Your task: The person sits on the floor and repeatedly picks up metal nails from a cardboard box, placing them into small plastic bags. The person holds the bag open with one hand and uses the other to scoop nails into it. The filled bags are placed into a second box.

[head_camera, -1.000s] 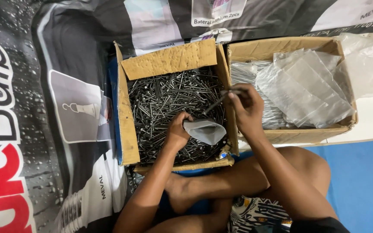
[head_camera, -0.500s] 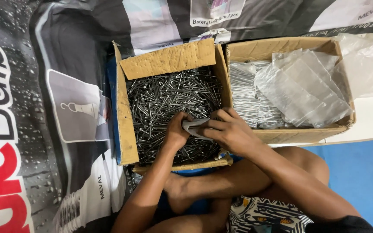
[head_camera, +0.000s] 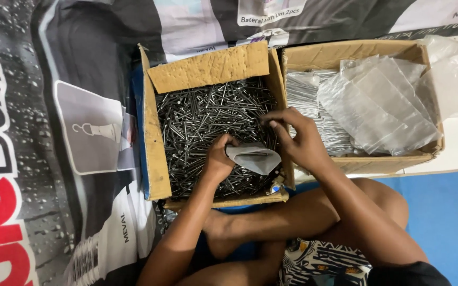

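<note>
Both arms bare to the shoulder, no sleeves, watch or rings visible. Left hand (head_camera: pixel 219 159) and right hand (head_camera: pixel 298 139) ungloved. Legs bare, shorts patterned black and white with small coloured patches. Dark garment edge at right shoulder.

At three o'clock, a second cardboard box (head_camera: pixel 398 161) holds clear plastic bags (head_camera: pixel 382 103). A printed banner (head_camera: pixel 54 132) lies at nine o'clock, blue mat (head_camera: pixel 446 222) at four.

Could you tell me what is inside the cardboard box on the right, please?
The right box holds packets of nails under loose clear plastic bags; whatever lies beneath those bags is covered.
</note>
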